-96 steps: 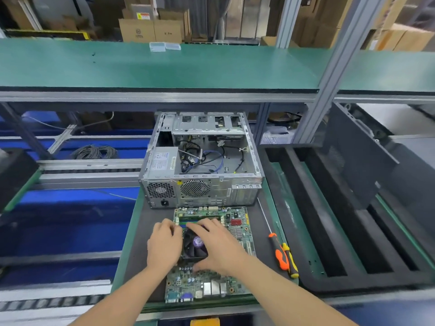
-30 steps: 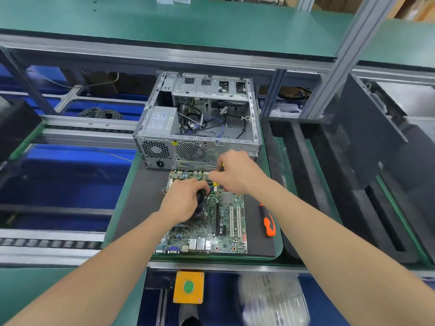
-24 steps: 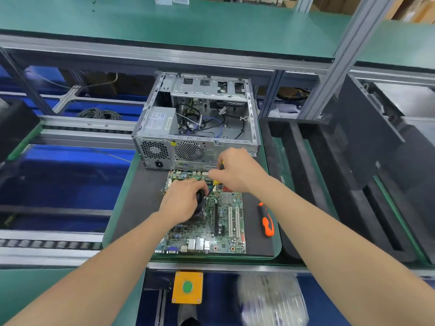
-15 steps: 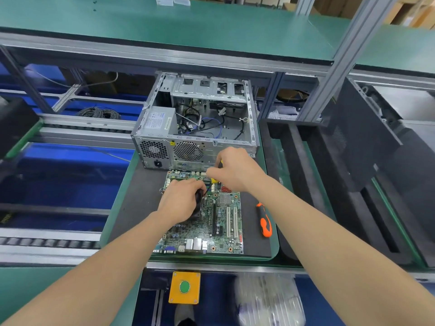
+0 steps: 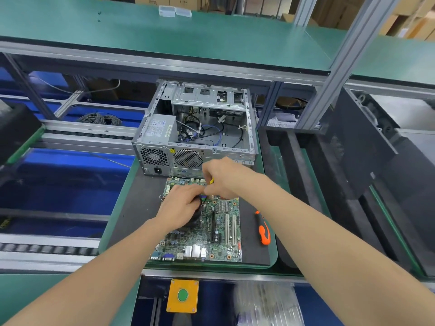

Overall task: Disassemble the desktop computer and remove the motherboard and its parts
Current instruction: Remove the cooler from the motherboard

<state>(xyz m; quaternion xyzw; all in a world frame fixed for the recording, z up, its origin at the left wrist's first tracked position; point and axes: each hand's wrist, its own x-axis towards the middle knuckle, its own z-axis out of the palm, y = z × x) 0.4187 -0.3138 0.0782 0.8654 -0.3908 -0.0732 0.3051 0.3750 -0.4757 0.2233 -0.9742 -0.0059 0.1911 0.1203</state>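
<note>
Head view: the motherboard point(image 5: 221, 245) lies flat on a dark mat point(image 5: 138, 208), just in front of the open case point(image 5: 226, 154), its port row towards the person. The case sits at the mat's far end, with its rear fan grilles facing the board. Inside it are a grey power supply point(image 5: 160, 128) at the left and loose cables point(image 5: 200, 134).

The left hand point(image 5: 181, 205) lies on the far left part of the board, fingers curled down over the black cooler point(image 5: 197, 217) and gripping it. Only the cooler's right edge shows past the hand.

The right hand point(image 5: 223, 180) is over the board's far edge, just beside the left hand. Its fingers are curled tight and pinch a yellow tool point(image 5: 211, 180). Only a sliver of the tool shows, so where its tip sits cannot be told.

An orange-and-black screwdriver point(image 5: 263, 229) lies on the mat right of the board, apart from both hands. Black foam trays point(image 5: 306, 184) stand to the right of the mat. A yellow box with a green button point(image 5: 182, 296) hangs below the near rail.
</note>
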